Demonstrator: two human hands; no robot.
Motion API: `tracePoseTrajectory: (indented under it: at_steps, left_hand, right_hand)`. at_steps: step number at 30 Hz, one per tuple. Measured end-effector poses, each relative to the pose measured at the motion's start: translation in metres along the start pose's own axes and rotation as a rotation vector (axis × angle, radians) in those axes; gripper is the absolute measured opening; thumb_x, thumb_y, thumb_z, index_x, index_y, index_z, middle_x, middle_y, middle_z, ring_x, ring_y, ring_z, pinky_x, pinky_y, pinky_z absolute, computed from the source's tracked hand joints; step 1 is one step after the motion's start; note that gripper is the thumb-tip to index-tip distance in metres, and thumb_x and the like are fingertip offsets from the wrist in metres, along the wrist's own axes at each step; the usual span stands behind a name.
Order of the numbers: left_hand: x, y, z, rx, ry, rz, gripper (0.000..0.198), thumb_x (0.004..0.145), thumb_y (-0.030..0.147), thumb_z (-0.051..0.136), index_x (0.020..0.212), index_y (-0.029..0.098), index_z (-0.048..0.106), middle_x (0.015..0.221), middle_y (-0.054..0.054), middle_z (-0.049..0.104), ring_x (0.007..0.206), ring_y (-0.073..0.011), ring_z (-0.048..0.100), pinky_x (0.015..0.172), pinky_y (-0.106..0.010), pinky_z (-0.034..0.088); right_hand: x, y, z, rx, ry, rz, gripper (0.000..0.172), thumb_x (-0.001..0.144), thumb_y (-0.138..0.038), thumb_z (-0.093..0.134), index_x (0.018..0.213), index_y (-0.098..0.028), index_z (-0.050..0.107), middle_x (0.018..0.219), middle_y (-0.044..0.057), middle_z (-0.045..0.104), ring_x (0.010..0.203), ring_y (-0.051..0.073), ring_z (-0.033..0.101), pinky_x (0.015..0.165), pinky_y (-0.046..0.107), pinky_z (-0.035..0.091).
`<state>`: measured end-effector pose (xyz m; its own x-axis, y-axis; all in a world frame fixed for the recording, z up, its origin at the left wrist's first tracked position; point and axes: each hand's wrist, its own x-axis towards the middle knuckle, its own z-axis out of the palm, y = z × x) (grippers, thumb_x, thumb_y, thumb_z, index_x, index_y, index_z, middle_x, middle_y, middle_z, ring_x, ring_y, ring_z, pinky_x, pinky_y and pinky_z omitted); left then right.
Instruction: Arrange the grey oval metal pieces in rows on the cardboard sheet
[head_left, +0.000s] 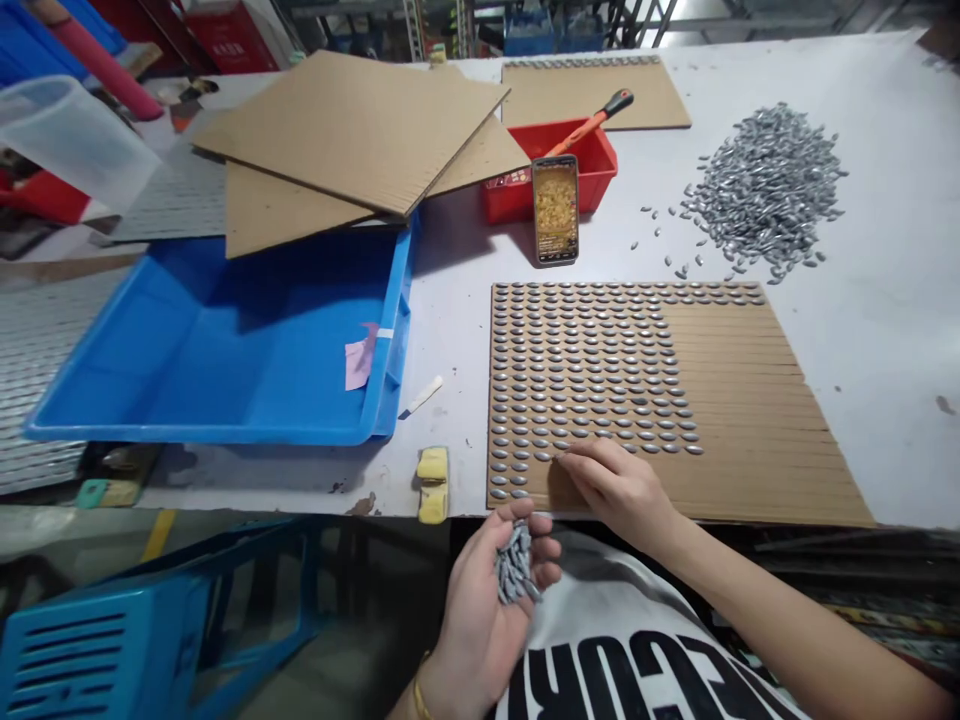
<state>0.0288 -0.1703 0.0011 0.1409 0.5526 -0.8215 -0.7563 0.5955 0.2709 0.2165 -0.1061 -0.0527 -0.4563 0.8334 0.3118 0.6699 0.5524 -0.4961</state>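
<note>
A cupped palm, my left hand point(487, 600), holds a small heap of grey spindle-shaped metal pieces point(516, 568) just off the table's front edge. Over the lower part of a slotted cardboard sheet point(750, 420), my right hand point(619, 490) pinches at one such piece point(559, 457), mostly hidden by the fingertips. Neat rows of these pieces point(585, 360) cover the sheet's left side, and a few rows run on along its top edge. Bare slots show on the right side.
A large pile of loose pieces point(776, 185) lies at the back right. Behind the sheet, a phone point(556, 212) leans on a red bin point(600, 160) with an orange-handled tool point(589, 125). Cardboard sheets point(352, 120) overlap a blue tray point(225, 432) at left. A yellow block point(433, 485) sits near the edge.
</note>
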Motion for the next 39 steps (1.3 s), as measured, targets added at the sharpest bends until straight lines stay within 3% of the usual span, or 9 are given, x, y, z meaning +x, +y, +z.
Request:
tracePoseTrajectory:
  at_steps: [7,13,18,21,27,32,39]
  left_hand:
    - [0.006,-0.007,-0.004,0.076,-0.155,0.001,0.013,0.086,0.024,0.057,0.095,0.015,0.053,0.091,-0.011,0.068,0.075,-0.0195,0.066,0.066,-0.029,0.052]
    - [0.009,-0.004,0.002,0.06,-0.184,-0.008,0.019,0.086,0.026,0.058,0.1,0.013,0.055,0.097,-0.014,0.068,0.084,-0.022,0.067,0.077,-0.034,0.052]
    - [0.009,-0.004,0.01,0.028,-0.194,-0.01,0.028,0.085,0.025,0.058,0.109,0.011,0.058,0.107,-0.016,0.066,0.094,-0.0254,0.065,0.086,-0.039,0.05]
    - [0.011,-0.006,0.015,0.031,-0.208,0.014,0.028,0.085,0.022,0.056,0.111,0.012,0.061,0.112,-0.015,0.064,0.098,-0.0227,0.062,0.083,-0.034,0.05]
    - [0.014,-0.013,0.02,0.059,-0.159,-0.001,0.031,0.08,0.014,0.056,0.109,0.017,0.065,0.109,-0.009,0.064,0.097,-0.0183,0.058,0.071,-0.023,0.046]
    - [0.013,-0.019,0.021,0.113,-0.148,-0.001,0.016,0.073,0.01,0.058,0.085,0.014,0.067,0.094,-0.005,0.066,0.085,-0.0152,0.058,0.069,-0.022,0.043]
    - [0.025,-0.025,0.019,0.064,-0.138,-0.042,0.026,0.066,0.011,0.064,0.091,0.014,0.069,0.094,-0.005,0.067,0.091,-0.019,0.06,0.076,-0.026,0.046]
  right_hand:
    - [0.0,-0.002,-0.001,-0.1,-0.061,-0.031,0.026,0.089,-0.011,0.044,0.103,-0.02,0.064,0.098,0.009,0.065,0.088,0.019,0.059,0.076,0.032,0.052]
    - [0.0,0.002,-0.001,-0.084,-0.089,-0.039,0.026,0.09,-0.011,0.044,0.104,-0.019,0.063,0.1,0.01,0.063,0.09,0.019,0.059,0.076,0.032,0.052]
    - [0.006,-0.013,-0.022,0.157,-0.052,0.042,0.023,0.089,-0.012,0.05,0.109,-0.021,0.059,0.101,0.008,0.061,0.09,0.017,0.059,0.075,0.028,0.051]
    - [0.01,-0.027,-0.034,0.299,-0.17,0.041,0.026,0.088,-0.015,0.052,0.112,-0.022,0.059,0.103,0.008,0.061,0.092,0.018,0.058,0.076,0.031,0.05]
    - [0.014,-0.036,-0.034,0.227,-0.291,-0.06,0.033,0.088,-0.01,0.047,0.117,-0.022,0.056,0.103,0.007,0.062,0.09,0.019,0.052,0.077,0.035,0.044]
    - [0.015,-0.04,-0.036,0.029,-0.435,-0.115,0.025,0.083,-0.02,0.059,0.108,-0.018,0.06,0.087,0.005,0.06,0.08,0.019,0.046,0.072,0.036,0.035]
    - [0.018,-0.036,-0.045,-0.079,-0.543,-0.124,0.019,0.079,-0.033,0.065,0.091,-0.018,0.06,0.084,0.003,0.057,0.077,0.018,0.045,0.068,0.033,0.032]
